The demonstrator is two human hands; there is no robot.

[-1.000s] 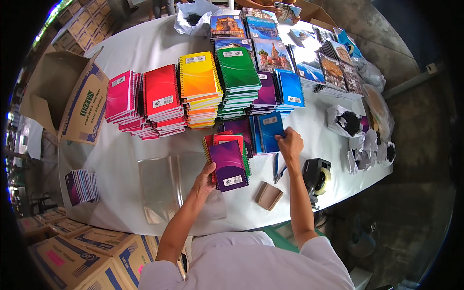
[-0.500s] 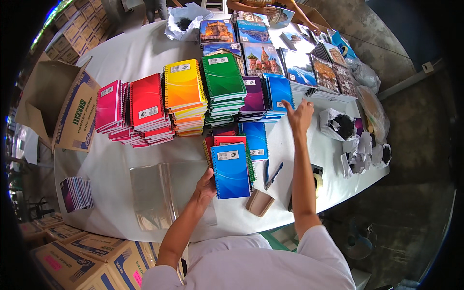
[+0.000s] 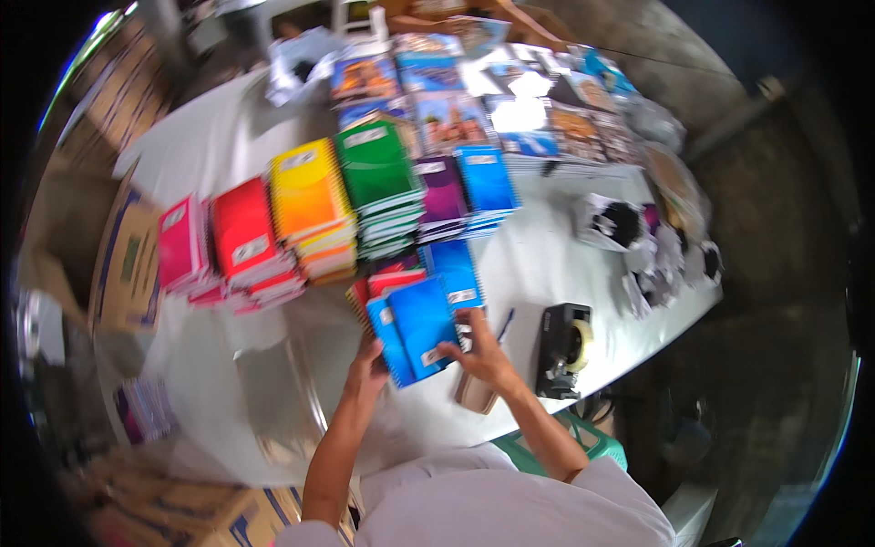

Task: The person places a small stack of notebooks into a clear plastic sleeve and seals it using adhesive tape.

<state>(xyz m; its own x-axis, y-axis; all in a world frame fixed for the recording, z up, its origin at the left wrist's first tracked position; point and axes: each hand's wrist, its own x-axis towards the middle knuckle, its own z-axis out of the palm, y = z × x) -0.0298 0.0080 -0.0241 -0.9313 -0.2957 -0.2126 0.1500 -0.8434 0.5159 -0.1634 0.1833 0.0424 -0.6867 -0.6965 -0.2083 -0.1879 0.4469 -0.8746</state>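
My left hand (image 3: pixel 367 369) is closed on the lower left edge of a small stack of spiral notebooks. On its top lies a blue notebook (image 3: pixel 387 339), with red and purple ones partly showing beneath. My right hand (image 3: pixel 485 354) grips a second blue notebook (image 3: pixel 424 314) by its lower right corner, overlapping the first at a slight angle. Just behind the stack sits another blue notebook (image 3: pixel 456 273). Farther back stand piles of pink (image 3: pixel 182 242), red (image 3: pixel 243 228), yellow (image 3: pixel 310 191), green (image 3: pixel 375 169), purple (image 3: pixel 439 190) and blue notebooks (image 3: pixel 485 178). Motion blurs the picture somewhat.
A black tape dispenser (image 3: pixel 554 351) and a tan holder (image 3: pixel 476 394) lie right of my hands. Clear plastic sheets (image 3: pixel 283 378) lie left. Picture-covered notebooks (image 3: pixel 451 118) fill the far side, near another person. An open carton (image 3: pixel 128 264) stands left; white wrappings with black coils (image 3: pixel 597 219) sit right.
My right hand has come back from the blue pile to the stack, bringing a blue notebook over it. My left hand has stayed on the stack. The whole view has shifted and tilted.
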